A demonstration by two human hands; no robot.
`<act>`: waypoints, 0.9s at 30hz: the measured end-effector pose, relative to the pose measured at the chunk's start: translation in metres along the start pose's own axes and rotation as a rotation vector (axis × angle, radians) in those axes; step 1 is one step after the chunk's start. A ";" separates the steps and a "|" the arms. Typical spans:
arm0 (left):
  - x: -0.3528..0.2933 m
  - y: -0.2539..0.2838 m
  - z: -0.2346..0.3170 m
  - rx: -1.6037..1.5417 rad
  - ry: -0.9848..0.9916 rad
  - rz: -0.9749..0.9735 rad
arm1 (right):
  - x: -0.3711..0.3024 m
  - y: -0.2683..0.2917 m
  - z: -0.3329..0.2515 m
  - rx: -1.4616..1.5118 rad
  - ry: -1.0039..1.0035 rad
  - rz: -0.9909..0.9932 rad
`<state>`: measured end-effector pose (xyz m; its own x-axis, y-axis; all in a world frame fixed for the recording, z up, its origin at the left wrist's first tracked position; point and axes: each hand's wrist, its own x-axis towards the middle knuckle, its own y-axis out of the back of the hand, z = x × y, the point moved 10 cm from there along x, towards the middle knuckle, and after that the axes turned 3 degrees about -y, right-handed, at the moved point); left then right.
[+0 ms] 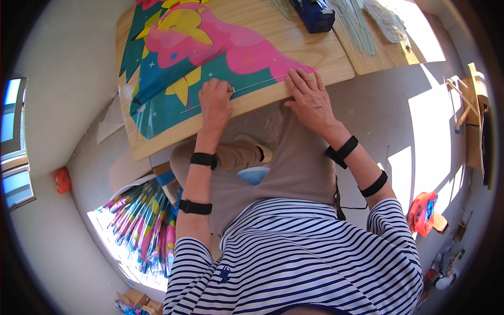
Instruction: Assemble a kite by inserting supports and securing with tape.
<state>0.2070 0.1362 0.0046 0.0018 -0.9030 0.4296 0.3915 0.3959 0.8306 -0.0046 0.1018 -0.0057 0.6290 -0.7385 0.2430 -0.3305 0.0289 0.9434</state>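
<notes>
A thin printed sheet (252, 76) in teal, pink and yellow lies on a wooden table (315, 55), its near edge close to the table's edge. Along that edge runs a slim whitish rod (257, 84). My left hand (215, 105) is closed at the sheet's near edge, its fingertips pinched beside the rod; what they hold is too small to make out. Flat on the sheet's right corner rests my right hand (310, 102), fingers stretched out over the rod's right end. A folded blue part (170, 81) of the sheet lies to the left.
A dark blue tape dispenser (317, 18) stands at the table's back. Thin pale rods (357, 26) and a clear plastic tray (386, 21) lie on the tabletop at right. Colourful folded sheets (144, 220) are bundled at lower left. A red bag (421, 212) sits on the floor.
</notes>
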 end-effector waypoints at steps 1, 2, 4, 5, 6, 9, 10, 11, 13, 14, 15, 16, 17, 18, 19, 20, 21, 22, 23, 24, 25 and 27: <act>0.000 0.000 0.000 0.004 0.000 -0.001 | 0.000 0.000 -0.001 0.003 0.002 0.000; 0.000 0.000 0.000 0.006 -0.001 -0.001 | 0.000 0.001 -0.001 0.004 0.004 0.000; 0.000 -0.001 0.001 0.010 0.000 -0.004 | 0.000 0.001 -0.001 0.005 0.007 0.000; 0.000 -0.001 0.001 0.013 0.001 -0.007 | 0.000 0.001 -0.001 0.007 0.006 -0.004; 0.000 -0.001 0.001 0.015 0.003 -0.009 | 0.000 0.001 -0.002 0.009 0.004 -0.008; -0.002 -0.008 -0.005 0.018 0.019 -0.064 | 0.000 0.001 -0.002 0.019 0.004 -0.011; -0.003 -0.010 -0.007 0.014 0.020 -0.065 | 0.000 0.001 -0.002 0.024 0.004 -0.011; -0.002 -0.010 -0.007 0.009 0.020 -0.067 | -0.001 0.000 -0.001 0.027 0.002 -0.010; -0.001 -0.009 -0.005 0.001 0.015 -0.047 | -0.001 0.000 -0.001 0.035 -0.002 -0.009; -0.001 -0.007 -0.002 0.000 0.010 -0.026 | -0.001 0.000 -0.001 0.039 -0.001 -0.007; 0.000 -0.004 0.000 -0.001 0.006 -0.004 | -0.002 0.000 0.000 0.042 0.000 -0.006; 0.000 -0.006 -0.001 0.001 0.018 -0.033 | -0.002 -0.001 0.000 0.046 0.001 -0.004; -0.001 -0.009 -0.004 0.003 0.031 -0.060 | -0.002 -0.001 -0.001 0.047 -0.001 -0.007; -0.001 -0.012 -0.008 0.005 0.044 -0.087 | -0.002 -0.001 -0.001 0.048 -0.002 -0.010; -0.002 -0.012 -0.009 0.004 0.043 -0.084 | -0.002 -0.001 -0.001 0.050 -0.004 -0.014; -0.001 -0.013 -0.010 0.002 0.041 -0.082 | -0.002 -0.001 -0.001 0.048 -0.004 -0.015; -0.001 -0.013 -0.010 0.001 0.040 -0.080 | -0.002 -0.001 0.000 0.047 -0.003 -0.015; -0.001 -0.013 -0.012 -0.001 0.045 -0.083 | -0.001 -0.001 0.000 0.045 -0.003 -0.016; -0.001 -0.013 -0.012 -0.002 0.050 -0.085 | -0.002 -0.001 -0.001 0.044 -0.003 -0.018; -0.002 -0.013 -0.013 -0.002 0.056 -0.088 | -0.001 -0.001 -0.001 0.043 -0.004 -0.020; -0.002 -0.012 -0.013 -0.001 0.056 -0.083 | -0.001 -0.002 -0.001 0.042 -0.003 -0.022; -0.001 -0.011 -0.013 0.000 0.055 -0.071 | -0.001 -0.002 -0.001 0.039 -0.004 -0.020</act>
<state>0.2142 0.1308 -0.0099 0.0248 -0.9367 0.3491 0.3922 0.3304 0.8585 -0.0043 0.1035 -0.0074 0.6333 -0.7410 0.2231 -0.3453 -0.0126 0.9384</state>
